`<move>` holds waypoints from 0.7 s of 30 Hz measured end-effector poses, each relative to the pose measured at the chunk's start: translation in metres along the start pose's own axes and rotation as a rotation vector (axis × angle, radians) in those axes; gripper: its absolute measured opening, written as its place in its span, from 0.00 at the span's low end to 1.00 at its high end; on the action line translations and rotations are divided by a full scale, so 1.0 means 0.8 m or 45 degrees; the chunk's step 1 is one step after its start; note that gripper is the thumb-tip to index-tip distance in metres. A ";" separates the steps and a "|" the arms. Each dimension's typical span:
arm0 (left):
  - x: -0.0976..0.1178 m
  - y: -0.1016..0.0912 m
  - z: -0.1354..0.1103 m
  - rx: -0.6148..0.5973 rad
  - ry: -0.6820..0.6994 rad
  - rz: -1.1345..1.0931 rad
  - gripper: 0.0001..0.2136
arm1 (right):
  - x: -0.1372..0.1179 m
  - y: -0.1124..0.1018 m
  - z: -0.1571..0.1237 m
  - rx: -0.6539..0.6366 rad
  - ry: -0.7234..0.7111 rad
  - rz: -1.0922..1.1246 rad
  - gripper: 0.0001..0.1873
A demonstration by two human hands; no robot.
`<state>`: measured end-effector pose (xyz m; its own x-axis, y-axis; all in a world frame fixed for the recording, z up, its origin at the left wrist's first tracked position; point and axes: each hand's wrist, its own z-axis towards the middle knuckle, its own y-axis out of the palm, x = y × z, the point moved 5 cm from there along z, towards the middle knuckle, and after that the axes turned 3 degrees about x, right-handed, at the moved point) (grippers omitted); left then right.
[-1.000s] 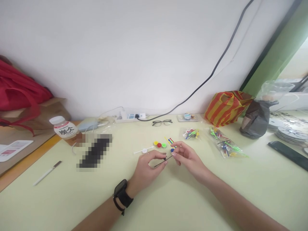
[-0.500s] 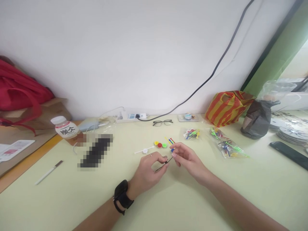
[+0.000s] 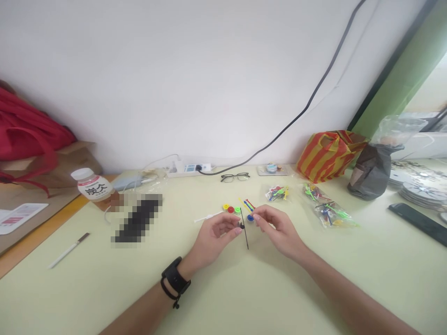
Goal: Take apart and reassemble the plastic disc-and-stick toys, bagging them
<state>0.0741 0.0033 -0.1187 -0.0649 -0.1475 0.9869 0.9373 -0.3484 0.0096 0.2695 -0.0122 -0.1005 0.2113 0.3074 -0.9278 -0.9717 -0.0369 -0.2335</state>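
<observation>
My left hand (image 3: pixel 218 235) pinches the small hub of a black plastic arrow spinner (image 3: pixel 246 237) between thumb and fingers. The thin arrow stands nearly upright in the picture, just past the fingertips. To its right, my right hand (image 3: pixel 281 230) is apart from the spinner, its thumb and bent fingers drawn together with nothing seen between them. Behind the hands lie a yellow disc (image 3: pixel 226 206), a red disc (image 3: pixel 231 210), a green disc (image 3: pixel 238 210) and a blue disc (image 3: pixel 250 217). Coloured arrows (image 3: pixel 249 204) lie beside them. A white arrow (image 3: pixel 206 217) is partly hidden behind my left hand.
Clear bags of coloured spinners (image 3: pixel 277 192) lie at the right, before a striped bag (image 3: pixel 328 156) and a grey bag (image 3: pixel 372 172). Glasses (image 3: pixel 235 177) and a power strip (image 3: pixel 188 170) are near the wall. A drink bottle (image 3: pixel 94 188) and a pen (image 3: pixel 69 251) are left.
The black arrow has turned from a slant to nearly upright in the picture. My right fingers have come off it and sit slightly to the right.
</observation>
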 end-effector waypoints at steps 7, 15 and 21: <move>0.004 -0.002 0.002 -0.008 -0.074 -0.080 0.14 | -0.007 0.010 -0.012 -0.089 -0.172 -0.005 0.36; 0.001 -0.006 0.003 -0.001 -0.083 -0.086 0.14 | 0.014 0.017 -0.009 -0.145 0.065 -0.023 0.31; -0.001 -0.005 0.004 -0.029 -0.063 -0.098 0.13 | 0.008 0.018 -0.006 -0.135 0.039 0.066 0.23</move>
<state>0.0719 0.0079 -0.1191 -0.1189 -0.0739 0.9902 0.9221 -0.3781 0.0825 0.2573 -0.0153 -0.1108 0.1661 0.2734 -0.9475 -0.9650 -0.1529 -0.2132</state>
